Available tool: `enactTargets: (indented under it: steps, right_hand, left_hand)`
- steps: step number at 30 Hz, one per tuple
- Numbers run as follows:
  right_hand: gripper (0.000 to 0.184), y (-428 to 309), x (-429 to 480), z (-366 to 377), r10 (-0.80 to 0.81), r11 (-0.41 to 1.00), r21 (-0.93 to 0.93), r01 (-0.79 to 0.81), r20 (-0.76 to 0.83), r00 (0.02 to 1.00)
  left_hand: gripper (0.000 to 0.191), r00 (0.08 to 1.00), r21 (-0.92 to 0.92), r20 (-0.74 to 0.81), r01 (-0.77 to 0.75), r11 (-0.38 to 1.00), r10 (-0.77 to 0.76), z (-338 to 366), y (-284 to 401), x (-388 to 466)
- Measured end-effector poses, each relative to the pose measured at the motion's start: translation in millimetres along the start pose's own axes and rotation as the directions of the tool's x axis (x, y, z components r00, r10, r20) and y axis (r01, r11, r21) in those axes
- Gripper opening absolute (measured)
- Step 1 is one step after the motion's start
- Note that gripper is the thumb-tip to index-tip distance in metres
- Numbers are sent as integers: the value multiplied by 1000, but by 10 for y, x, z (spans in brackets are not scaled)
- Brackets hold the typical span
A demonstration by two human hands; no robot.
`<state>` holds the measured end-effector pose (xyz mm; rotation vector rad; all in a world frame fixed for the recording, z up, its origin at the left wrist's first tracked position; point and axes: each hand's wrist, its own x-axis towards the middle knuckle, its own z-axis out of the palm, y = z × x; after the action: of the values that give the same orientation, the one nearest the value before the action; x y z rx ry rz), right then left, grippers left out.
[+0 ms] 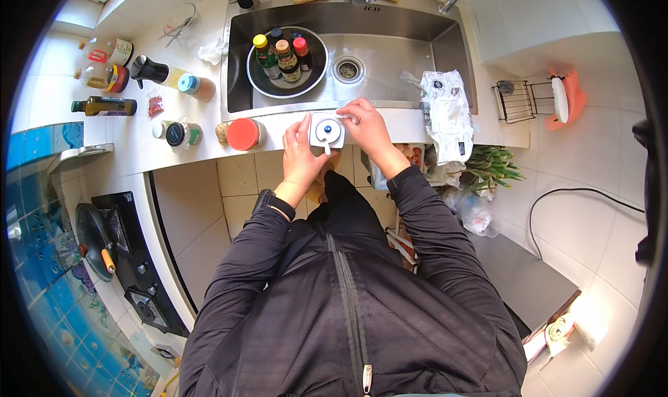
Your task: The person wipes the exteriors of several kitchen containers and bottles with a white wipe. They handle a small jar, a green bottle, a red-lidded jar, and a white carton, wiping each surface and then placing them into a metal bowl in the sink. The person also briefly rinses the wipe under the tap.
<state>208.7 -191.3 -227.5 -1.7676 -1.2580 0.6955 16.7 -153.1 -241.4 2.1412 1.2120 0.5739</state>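
Close to the counter's front edge, my left hand [300,154] holds a small white square ceramic jar [327,131] by its side. The jar has a round lid with a blue knob, and a white spoon handle sticks out at the lid's near side. My right hand [367,128] pinches a piece of white tissue or wipe at the jar's upper right corner. Left of the jar stands a jar with a red lid [243,134], beside a brown knobbly root or potato [222,133]. The undersides of both hands are hidden.
In the steel sink [383,58], a round pan [252,84] holds several sauce bottles. A white wipes package [448,118] lies over the counter's edge at right. More bottles and jars, including an olive-green bottle [107,106], stand at left. A wok [91,240] rests on the stove.
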Motion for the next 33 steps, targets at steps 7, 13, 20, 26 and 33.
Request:
enactTargets:
  steps: [7, 13, 20, 26, 33]
  right_hand:
    - [13, -63, -30, -22, 13, 999, -45, -12, 31, 999]
    - [15, -5, -48, 8, 13, 1000, -26, -12, 32, 999]
    - [16, 41, -182, 82, 104, 993, 63, -104, 12, 995]
    - [16, 40, -259, 86, 203, 973, 109, -206, 39, 978]
    - [17, 5, -150, -5, 81, 996, 26, -81, 12, 997]
  left_hand:
    - [86, 961, -46, 140, -233, 971, 237, -107, -129, 129]
    - [82, 966, -112, 201, -140, 984, 161, -15, -106, 151]
    - [86, 966, -135, 195, -146, 980, 171, 47, -168, 140]
    - [86, 963, -140, 203, -149, 979, 176, 56, -205, 139]
    - [95, 969, -135, 186, -140, 981, 164, -24, -125, 198]
